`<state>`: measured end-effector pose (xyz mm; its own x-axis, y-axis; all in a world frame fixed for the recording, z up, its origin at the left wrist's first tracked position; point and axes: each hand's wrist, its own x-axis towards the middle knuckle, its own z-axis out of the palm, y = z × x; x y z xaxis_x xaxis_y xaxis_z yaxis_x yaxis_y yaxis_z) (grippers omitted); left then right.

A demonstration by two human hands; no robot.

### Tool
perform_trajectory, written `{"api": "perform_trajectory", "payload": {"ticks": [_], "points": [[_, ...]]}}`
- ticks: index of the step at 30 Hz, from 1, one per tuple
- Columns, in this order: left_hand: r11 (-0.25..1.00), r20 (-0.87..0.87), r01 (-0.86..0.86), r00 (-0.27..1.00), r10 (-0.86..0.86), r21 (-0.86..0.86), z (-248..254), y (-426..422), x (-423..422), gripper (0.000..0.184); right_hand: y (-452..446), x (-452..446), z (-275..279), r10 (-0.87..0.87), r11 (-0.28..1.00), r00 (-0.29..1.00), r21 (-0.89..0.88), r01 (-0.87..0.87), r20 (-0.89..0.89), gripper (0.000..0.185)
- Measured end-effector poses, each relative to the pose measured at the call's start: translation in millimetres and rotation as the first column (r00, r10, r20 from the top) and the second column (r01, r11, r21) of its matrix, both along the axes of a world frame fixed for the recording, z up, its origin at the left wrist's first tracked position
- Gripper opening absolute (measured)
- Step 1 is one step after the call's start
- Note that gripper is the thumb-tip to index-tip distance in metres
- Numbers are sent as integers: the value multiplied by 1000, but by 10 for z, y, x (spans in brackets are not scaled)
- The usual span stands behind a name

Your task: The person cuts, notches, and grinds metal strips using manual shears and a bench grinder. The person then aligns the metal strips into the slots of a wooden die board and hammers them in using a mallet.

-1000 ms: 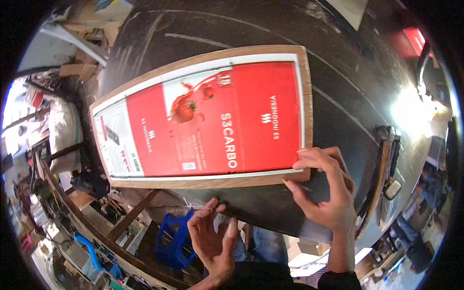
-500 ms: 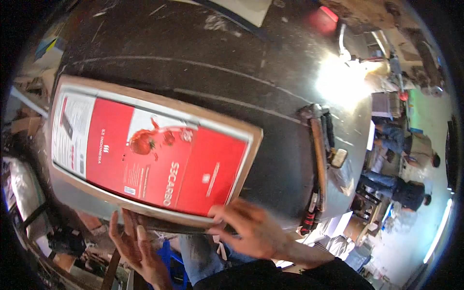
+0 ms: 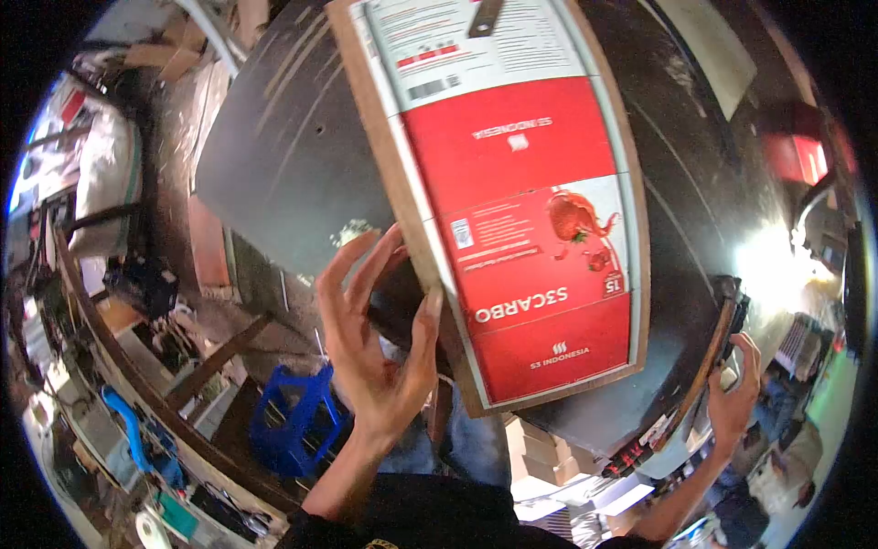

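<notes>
A flat wooden-edged panel faced with red and white printed carton lies at a slant over the table's near edge. A dark flat strip with a hole rests on its far end. My left hand is at the panel's left edge, thumb against the rim and fingers spread. Over on the right, my right hand curls its fingers around a pale-ended block. That block lies beside a hammer with a wooden handle. A red-and-black handled tool is by the hammer's lower end.
The dark table has scratched lines. A bright lamp glares at its right side, near a red object. Below left stand a blue plastic stool and a wooden beam frame. Cardboard boxes are below right.
The panel appears turned, with its far end now at the top of the view. My right hand has left the panel and reached the block by the hammer. My left hand has come to the panel's edge.
</notes>
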<state>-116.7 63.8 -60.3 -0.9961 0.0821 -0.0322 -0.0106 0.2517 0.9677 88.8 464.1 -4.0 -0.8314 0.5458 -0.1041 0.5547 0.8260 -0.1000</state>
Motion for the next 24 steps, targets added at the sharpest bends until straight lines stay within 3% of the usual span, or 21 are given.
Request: {"api": "perform_trajectory", "payload": {"ticks": [1, 2, 5, 8, 13, 16, 17, 19, 20, 22, 24], "points": [[1000, -6, 0, 1000, 0, 5, -16, -14, 4, 65, 47, -46, 10, 47, 997, 994, -72, -40, 96, 49], [1000, -37, 11, 999, -11, -3, -27, 1, 26, 65, 77, -58, 16, -108, 977, 986, -170, 130, 130, 57], [996, -93, 16, 995, -24, -82, -59, -61, 45, 66, 210, -96, 6, -133, 949, 984, -271, 161, 116, 57], [999, -47, 32, 998, -32, -5, -57, -64, 105, 68, 268, -170, -11, -163, 936, 980, -297, 189, 111, 55], [999, -65, -17, 998, 15, -43, -64, -17, 132, 67, 498, -63, -97, -232, 921, 969, -301, 246, 82, 50], [990, -49, -32, 998, 26, -137, -35, -11, 127, 68, 771, 186, -158, -195, 959, 981, -207, 195, 21, 42], [989, -59, -27, 998, 18, -148, -39, -8, 123, 70, 962, 386, -186, -196, 966, 956, -213, 149, -219, 40], [987, -67, -27, 998, 16, -160, -55, -27, 146, 72, 858, 366, -68, -183, 973, 877, -209, 97, -444, 37], [982, -103, -9, 995, -10, -186, -77, -61, 163, 75, 715, 376, 79, -315, 936, 759, -319, 149, -570, 37], [978, -138, 15, 989, -45, -210, -65, -112, 187, 79, 311, 239, 344, -445, 885, 605, -428, 183, -660, 37], [950, -96, 12, 994, -44, -311, 2, -151, 262, 84, 42, 29, 477, -640, 686, 280, -696, -213, -716, 38]]}}
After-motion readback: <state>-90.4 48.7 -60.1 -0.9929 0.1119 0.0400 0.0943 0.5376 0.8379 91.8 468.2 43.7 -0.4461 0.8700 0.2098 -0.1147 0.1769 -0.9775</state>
